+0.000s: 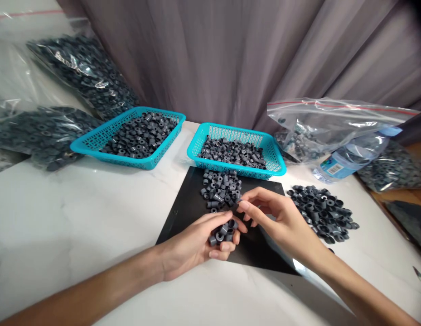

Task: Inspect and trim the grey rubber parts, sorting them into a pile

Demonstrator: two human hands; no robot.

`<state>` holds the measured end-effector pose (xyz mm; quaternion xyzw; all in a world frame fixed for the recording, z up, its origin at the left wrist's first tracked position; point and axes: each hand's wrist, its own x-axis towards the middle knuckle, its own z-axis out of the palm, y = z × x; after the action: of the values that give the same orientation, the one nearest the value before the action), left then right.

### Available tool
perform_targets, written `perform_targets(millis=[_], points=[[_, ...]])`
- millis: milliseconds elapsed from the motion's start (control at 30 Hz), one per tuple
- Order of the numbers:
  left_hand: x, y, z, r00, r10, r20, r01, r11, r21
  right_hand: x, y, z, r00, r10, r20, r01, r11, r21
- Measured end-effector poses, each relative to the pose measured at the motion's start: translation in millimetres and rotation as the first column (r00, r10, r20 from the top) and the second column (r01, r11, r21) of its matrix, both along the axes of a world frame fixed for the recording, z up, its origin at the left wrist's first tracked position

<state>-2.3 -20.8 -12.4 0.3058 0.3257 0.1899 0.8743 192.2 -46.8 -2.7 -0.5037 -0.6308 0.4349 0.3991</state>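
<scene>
My left hand (203, 240) is cupped, its fingers curled round several small dark grey plastic caps (224, 232) in the palm. Just right of it, my right hand (271, 210) has thumb and forefinger pinched at the tips on what looks like one grey cap (239, 199), mostly covered by the fingers. Both hands are over a black mat (183, 199). On the mat's far part, beyond my hands, a pile of the same grey caps (224, 185) lies in front of a turquoise basket.
Two turquoise baskets, the left one (128, 162) and the right one (276, 158), hold more caps. A loose pile of caps (326, 213) lies right of the mat. Behind it stand a water bottle (353, 156) and a zip bag (312, 122). Filled bags (84, 72) crowd the left.
</scene>
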Motion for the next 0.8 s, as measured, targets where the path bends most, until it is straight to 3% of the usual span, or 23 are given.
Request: perform_targets(millis=[167, 367, 667, 800], points=[[0, -1, 1.6, 0.999, -0.001, -0.038, 0.004, 0.996, 0.088, 10, 3, 6.3, 0.971, -0.032, 0.239, 0.0, 0.991, 0.132], [0, -2, 4.3, 0.996, 0.033, -0.081, -0.022, 0.991, 0.133, 16, 1, 16.4, 0.885, 0.055, 0.462, -0.149, 0.974, 0.171], [0, -3, 7.5, 0.993, 0.045, -0.106, -0.034, 0.994, 0.099, 21, -1, 18.8, 0.829, 0.127, 0.544, -0.251, 0.955, 0.16], [0, -2, 7.2, 0.993, 0.068, -0.094, -0.059, 0.994, 0.094, 26, -5, 25.6, 0.761, 0.188, 0.62, -0.348, 0.926, 0.147]])
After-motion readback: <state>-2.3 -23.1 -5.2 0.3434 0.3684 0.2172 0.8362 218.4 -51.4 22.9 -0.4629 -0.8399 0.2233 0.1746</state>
